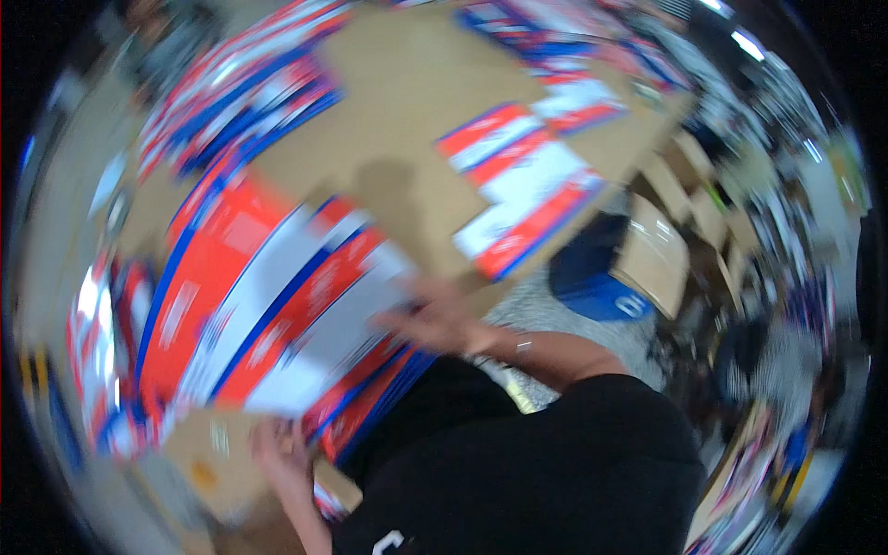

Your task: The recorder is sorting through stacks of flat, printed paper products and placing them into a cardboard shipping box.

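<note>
A large flat cardboard blank (250, 319), printed in red, white and blue stripes, lies slanted in front of me and reaches over the left side of the table. My left hand (285, 460) is at its lower edge, fingers bent against the board. At the right edge, my right hand (433, 319) lies over the blank, with thumb and fingers apart, smeared by motion. More striped board shows under the blank, close to my body. Whether these are separate sheets or folds of one, I cannot tell.
Striped blanks (523, 185) lie on the brown table (398, 83) to the right, with a striped stack (250, 102) at the far left. A blue bin (601, 277) and open cardboard boxes (689, 185) stand off to the right. Another person (166, 46) is at the far left.
</note>
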The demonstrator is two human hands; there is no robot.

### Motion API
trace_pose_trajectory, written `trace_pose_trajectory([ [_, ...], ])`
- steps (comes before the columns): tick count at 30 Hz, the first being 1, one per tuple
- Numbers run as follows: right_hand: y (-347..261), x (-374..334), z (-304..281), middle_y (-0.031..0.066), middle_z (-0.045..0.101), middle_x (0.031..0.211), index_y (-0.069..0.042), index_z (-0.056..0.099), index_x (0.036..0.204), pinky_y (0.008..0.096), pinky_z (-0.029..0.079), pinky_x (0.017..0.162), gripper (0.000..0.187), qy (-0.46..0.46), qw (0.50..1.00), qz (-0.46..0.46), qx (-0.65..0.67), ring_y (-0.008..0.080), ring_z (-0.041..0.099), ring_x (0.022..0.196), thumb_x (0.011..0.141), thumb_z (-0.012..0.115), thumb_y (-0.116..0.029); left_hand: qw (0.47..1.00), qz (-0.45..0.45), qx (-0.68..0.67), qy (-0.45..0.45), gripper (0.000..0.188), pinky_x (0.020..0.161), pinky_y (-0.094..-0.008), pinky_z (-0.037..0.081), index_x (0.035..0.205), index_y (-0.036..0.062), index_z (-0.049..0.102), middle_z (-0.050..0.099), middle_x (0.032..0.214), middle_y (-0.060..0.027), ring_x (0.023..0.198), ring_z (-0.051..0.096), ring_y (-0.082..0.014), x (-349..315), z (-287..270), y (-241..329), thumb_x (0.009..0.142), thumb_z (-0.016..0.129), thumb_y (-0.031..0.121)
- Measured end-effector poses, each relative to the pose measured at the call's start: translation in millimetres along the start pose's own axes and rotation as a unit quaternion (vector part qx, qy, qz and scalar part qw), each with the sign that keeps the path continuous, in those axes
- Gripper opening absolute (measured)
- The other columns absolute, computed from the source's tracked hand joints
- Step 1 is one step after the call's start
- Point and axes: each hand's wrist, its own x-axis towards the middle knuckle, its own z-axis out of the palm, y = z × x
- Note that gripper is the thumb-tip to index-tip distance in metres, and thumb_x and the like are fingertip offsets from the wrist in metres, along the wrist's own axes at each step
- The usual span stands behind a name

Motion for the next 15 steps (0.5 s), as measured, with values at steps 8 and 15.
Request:
trace_pose_trajectory([
  [8,-13.9,-22.6,3.0,0.0156,0.065,0.079,-0.001,0.061,0.096,0.035,0.049,0.062,0.021,0.044,0.996,-0.01,0.079,0.0251,0.066,0.072,0.089,0.066,-0.02,0.943,0.218,0.23,-0.107,0.024,0.067,-0.0429,0.05,0.098,-0.0036,0.062,0.062,0.081,-0.0157,0.074,0.059,-0.0315,20.8,-9.8,12.8,0.09,0.059,0.018],
  [15,-6.3,-19.2,7.7,0.0158,0.068,0.088,0.001,0.061,0.102,0.0337,0.05,0.069,0.024,0.034,0.988,0.094,0.12,0.0232,0.067,0.082,0.088,0.067,-0.019,0.897,0.309,0.298,-0.104,0.02,0.067,-0.0389,0.052,0.104,-0.0044,0.062,0.06,0.082,-0.0139,0.077,0.059,-0.0289,21.7,-16.8,31.2,0.087,0.061,0.006],
])
